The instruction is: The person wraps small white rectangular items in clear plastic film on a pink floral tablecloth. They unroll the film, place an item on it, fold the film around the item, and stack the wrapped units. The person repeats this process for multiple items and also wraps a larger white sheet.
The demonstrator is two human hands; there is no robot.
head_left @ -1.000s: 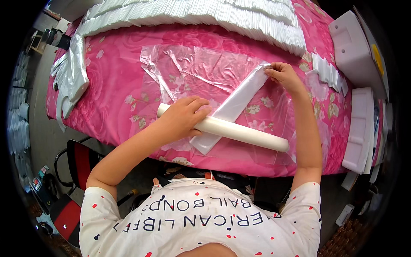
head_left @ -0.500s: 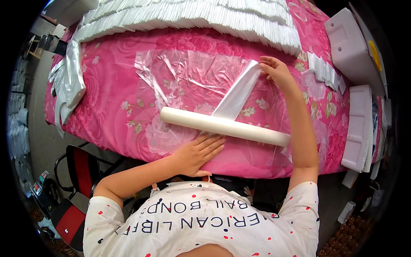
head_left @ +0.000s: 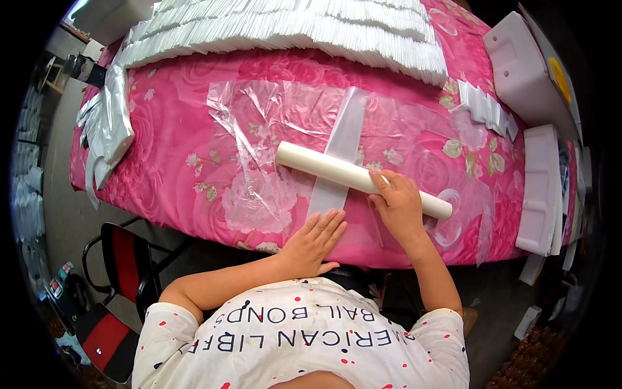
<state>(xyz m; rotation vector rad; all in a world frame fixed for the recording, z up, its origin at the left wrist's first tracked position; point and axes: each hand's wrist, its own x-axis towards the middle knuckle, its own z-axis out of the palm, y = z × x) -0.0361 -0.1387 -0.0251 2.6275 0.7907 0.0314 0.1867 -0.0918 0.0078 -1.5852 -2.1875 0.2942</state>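
Observation:
A long cream-white tube or roll (head_left: 324, 165) lies slantwise across a narrow, translucent white strip (head_left: 347, 120). Around its right part my right hand (head_left: 400, 206) is closed, the thumb and fingers on top of it. My left hand (head_left: 313, 244) rests flat with fingers stretched out, its fingertips on the strip's near end. Beneath the strip and roll a clear, wrinkled plastic sheet (head_left: 240, 129) is spread over the pink flowered tablecloth (head_left: 165, 175). The strip passes under the roll, so that short stretch is hidden.
Long rows of thin white packets (head_left: 291, 35) line the far side. A small group of white packets (head_left: 483, 107) lies at right, near white foam boxes (head_left: 541, 188). Silvery-white plastic (head_left: 115, 129) hangs over the left edge. A black-and-red chair (head_left: 123, 256) stands at lower left.
My right hand came from the strip's far end down onto the roll, which has shifted right. The strip now lies flatter and more upright in view. My left hand moved slightly right onto its near end.

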